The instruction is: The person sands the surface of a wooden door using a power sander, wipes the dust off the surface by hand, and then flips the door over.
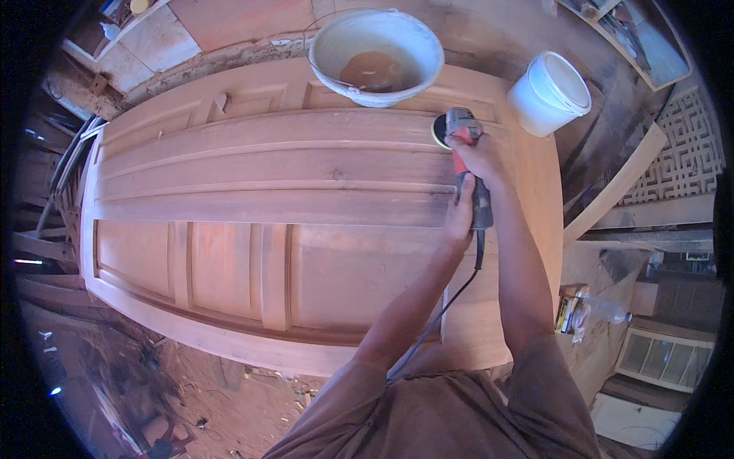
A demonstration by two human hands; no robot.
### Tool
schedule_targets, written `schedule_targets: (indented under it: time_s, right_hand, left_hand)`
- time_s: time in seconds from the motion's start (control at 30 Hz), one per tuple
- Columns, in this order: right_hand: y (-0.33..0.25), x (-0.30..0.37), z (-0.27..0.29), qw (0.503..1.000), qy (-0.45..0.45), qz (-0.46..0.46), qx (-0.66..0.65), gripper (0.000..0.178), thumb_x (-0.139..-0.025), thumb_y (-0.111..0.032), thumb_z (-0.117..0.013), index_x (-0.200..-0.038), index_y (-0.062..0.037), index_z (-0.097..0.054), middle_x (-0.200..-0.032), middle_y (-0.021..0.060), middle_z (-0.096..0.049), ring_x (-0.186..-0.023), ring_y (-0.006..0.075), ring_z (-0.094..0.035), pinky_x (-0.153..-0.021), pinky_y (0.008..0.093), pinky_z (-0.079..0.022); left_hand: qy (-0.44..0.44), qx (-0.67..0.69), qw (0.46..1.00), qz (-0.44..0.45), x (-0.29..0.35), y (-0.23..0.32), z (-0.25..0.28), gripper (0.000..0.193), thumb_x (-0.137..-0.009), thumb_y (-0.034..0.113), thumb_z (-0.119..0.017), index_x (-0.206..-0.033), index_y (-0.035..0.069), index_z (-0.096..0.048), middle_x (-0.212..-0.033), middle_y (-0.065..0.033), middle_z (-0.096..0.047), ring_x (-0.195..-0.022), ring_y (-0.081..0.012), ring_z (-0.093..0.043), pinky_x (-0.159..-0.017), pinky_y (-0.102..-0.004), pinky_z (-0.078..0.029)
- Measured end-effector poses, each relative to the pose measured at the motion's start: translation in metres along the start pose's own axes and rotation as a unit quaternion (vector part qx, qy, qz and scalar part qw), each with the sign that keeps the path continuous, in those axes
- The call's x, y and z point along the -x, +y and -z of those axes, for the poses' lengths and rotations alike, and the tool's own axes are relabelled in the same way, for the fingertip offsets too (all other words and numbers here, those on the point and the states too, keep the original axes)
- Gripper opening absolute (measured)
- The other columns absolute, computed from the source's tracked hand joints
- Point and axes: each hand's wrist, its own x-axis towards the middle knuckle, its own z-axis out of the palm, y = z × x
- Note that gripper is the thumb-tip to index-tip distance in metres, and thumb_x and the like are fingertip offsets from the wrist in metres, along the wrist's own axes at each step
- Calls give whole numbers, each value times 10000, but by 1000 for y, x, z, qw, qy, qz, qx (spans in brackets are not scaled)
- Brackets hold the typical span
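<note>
Both hands grip a red and black angle grinder (461, 160) with a round, yellow-edged pad (440, 131) at its head. My right hand (483, 159) closes around the front of the body, just behind the grey gear head. Further back, my left hand (459, 211) is wrapped around the dark rear handle. The pad is tilted, its face turned left; whether it touches the wood I cannot tell. Beneath the tool lies a large panelled wooden door (260, 168), flat, with recessed panels and long raised rails. A black cord (451, 300) runs from the handle toward my body.
A wide pale bucket (377, 57) with brownish contents stands at the door's far edge. A lidded white bucket (549, 93) sits at the far right corner. Scrap wood (46, 252) piles up on the left. A clear plastic bottle (606, 311) lies on the ground at right.
</note>
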Motion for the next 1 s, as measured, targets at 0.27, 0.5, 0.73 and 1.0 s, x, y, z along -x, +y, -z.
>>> schedule_targets:
  time_s: [0.27, 0.5, 0.73, 1.0]
  right_hand:
    - [-3, -10, -38, 995, 30, 71, 68, 591, -711, -474, -752, -1028, 20, -682, -924, 223, -712, -886, 335, -705, -776, 418, -537]
    - [-89, 15, -81, 994, -75, 39, 64, 630, -691, -485, -753, -1080, 1, -657, -1027, 235, -696, -996, 357, -678, -860, 426, -525]
    - [-137, 20, -125, 986, -118, 85, 77, 686, -676, -521, -739, -1120, -4, -655, -1075, 246, -682, -1038, 336, -670, -891, 402, -525]
    - [-129, 14, -147, 987, -95, 108, 74, 628, -683, -475, -741, -1076, 9, -669, -1017, 249, -692, -988, 347, -682, -862, 408, -530]
  left_hand:
    - [1, 24, 999, -45, 13, 28, 13, 587, -959, 483, -578, -1298, 6, -524, -1141, -58, -620, -1003, -145, -605, -879, -311, -494]
    - [22, 53, 994, -89, 24, 82, 50, 508, -1004, 449, -496, -1314, 47, -507, -1156, -64, -636, -1043, -178, -619, -915, -352, -500]
    - [34, 81, 988, -125, 27, 129, 76, 574, -989, 497, -505, -1299, 14, -516, -1142, -73, -639, -1016, -174, -626, -893, -344, -503]
    - [43, 42, 994, -87, 33, 138, 82, 523, -988, 548, -452, -1296, 134, -536, -1172, -37, -645, -1061, -202, -627, -925, -371, -507]
